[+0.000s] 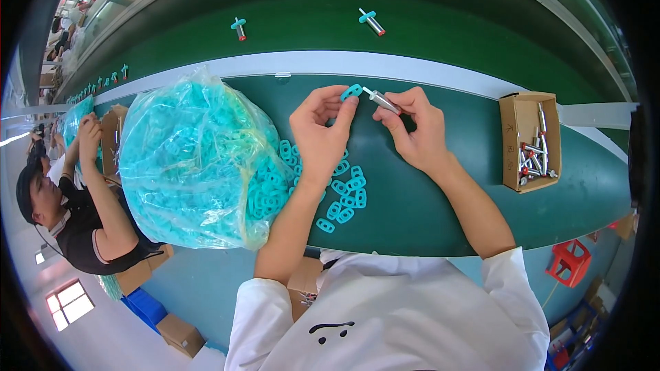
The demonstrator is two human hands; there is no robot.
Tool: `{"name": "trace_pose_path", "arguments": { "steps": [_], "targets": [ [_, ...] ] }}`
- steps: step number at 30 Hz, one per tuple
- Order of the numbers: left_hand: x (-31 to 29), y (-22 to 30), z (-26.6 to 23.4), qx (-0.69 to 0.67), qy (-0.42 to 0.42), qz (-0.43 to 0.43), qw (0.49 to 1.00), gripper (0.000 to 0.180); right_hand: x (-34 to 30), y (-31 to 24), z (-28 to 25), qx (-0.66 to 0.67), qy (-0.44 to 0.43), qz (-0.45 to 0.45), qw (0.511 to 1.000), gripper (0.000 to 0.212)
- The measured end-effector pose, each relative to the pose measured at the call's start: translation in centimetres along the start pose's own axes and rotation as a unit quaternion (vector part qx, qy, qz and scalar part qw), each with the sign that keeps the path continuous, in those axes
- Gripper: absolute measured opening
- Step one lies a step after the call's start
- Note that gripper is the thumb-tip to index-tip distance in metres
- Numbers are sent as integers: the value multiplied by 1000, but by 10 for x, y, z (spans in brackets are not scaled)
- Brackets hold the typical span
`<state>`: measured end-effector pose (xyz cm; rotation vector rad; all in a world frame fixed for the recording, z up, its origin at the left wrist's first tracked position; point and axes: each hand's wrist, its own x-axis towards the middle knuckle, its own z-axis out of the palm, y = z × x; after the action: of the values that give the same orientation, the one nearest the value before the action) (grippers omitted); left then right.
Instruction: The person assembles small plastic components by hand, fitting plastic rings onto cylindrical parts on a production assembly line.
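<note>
Above the green table, my left hand [320, 134] pinches a small teal oval plastic piece [351, 92] with holes in it. My right hand [421, 132] grips a silver metal cylinder [383, 101] by its lower end, its thin white tip pointing up-left at the teal piece. Tip and piece are close together; a small gap seems to lie between them. Loose teal pieces [346, 200] are scattered beside my left forearm. Left of that forearm stands a big clear plastic bag [199, 158] full of the same pieces.
At the right, a cardboard box [509, 141] holds several metal cylinders. Beyond a white rail [323, 62], a green belt carries cylinders fitted with teal pieces [372, 22]. A co-worker [89, 213] sits at far left. A red stool [569, 262] stands on the floor at right.
</note>
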<state>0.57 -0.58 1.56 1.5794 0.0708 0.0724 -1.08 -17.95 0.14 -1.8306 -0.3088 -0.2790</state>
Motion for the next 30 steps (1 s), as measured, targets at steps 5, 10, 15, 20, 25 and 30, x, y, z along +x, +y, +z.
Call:
{"name": "trace_pose_path", "arguments": {
  "steps": [5,10,15,20,25,30],
  "targets": [
    [-1,1,-1,-9,-2,-7,1000,20,3,-5,-6,-54,-41,-22,997,19],
    [-4,0,2,-2,-19,10,1000,18,3,-7,-4,-40,-30,-27,998,19],
    [-5,-1,1,30,-9,21,999,17,1,-6,-4,-18,19,10,1000,16],
    [-3,3,0,10,4,-2,1000,17,0,-5,-6,-20,31,-26,999,16],
    [-4,11,-2,-7,-21,-47,999,20,0,-4,-4,-37,13,-125,991,19],
    [-3,6,4,-43,-19,-38,998,21,-1,1,-3,-18,60,-154,986,19]
  ]
}}
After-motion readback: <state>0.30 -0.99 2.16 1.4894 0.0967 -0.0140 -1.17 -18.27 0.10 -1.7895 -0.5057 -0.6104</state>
